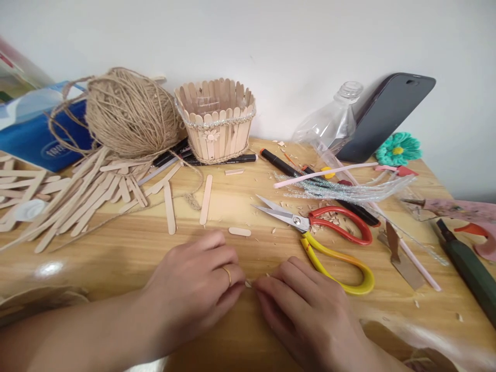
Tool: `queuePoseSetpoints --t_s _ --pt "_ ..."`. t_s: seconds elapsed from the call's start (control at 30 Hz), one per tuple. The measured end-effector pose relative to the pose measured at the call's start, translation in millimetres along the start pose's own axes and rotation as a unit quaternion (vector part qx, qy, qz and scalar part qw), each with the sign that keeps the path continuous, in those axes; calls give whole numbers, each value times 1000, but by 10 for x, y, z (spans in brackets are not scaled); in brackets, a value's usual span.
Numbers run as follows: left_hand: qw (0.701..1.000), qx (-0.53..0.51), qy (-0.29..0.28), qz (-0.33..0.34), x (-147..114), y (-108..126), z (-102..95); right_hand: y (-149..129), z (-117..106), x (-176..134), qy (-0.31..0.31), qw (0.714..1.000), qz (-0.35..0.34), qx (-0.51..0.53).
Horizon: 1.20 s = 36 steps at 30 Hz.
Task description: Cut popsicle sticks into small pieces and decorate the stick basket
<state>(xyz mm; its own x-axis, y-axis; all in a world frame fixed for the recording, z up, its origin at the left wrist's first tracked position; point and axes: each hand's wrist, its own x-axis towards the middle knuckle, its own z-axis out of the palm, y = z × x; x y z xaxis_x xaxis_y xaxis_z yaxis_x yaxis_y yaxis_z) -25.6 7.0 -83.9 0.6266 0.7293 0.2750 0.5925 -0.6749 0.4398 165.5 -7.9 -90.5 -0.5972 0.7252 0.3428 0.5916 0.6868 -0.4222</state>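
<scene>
Fingertips pinched, my left hand [201,284], with a ring on one finger, meets my right hand [306,310] low over the table. A small pale piece [248,283] shows between them, mostly hidden by the fingers; its kind is unclear. Just beyond lies a short rounded stick end [239,232]. Two longer craft sticks [206,199] lie farther off, roughly upright in the view. Scissors [297,222] with one red and one yellow handle rest beside my right hand, blades slightly apart.
A stick-covered basket [220,135] stands at the back beside a twine ball [129,113]. Craft sticks [93,199] pile up left. Rightward are a cut plastic bottle [329,119], a leaning phone [387,113], markers [281,163], a glue gun [461,208] and a green-handled tool [470,274].
</scene>
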Motion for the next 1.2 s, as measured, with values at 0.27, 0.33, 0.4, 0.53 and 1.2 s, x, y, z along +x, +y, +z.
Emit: queuePoseSetpoints --t_s 0.27,0.33,0.4,0.53,1.2 --pt "1000 2 -3 -3 2 4 1 -1 -9 -19 2 1000 -1 9" --pt "1000 3 -7 0 4 6 3 -8 -2 -16 0 1000 -1 10" --pt "1000 3 -12 1 4 8 6 -9 8 -13 -2 1000 -1 9" --pt "1000 5 -19 -8 -1 11 10 2 24 -7 -4 1000 -3 9" --pt "978 -123 20 -167 67 -243 -176 264 -420 64 98 993 64 27"
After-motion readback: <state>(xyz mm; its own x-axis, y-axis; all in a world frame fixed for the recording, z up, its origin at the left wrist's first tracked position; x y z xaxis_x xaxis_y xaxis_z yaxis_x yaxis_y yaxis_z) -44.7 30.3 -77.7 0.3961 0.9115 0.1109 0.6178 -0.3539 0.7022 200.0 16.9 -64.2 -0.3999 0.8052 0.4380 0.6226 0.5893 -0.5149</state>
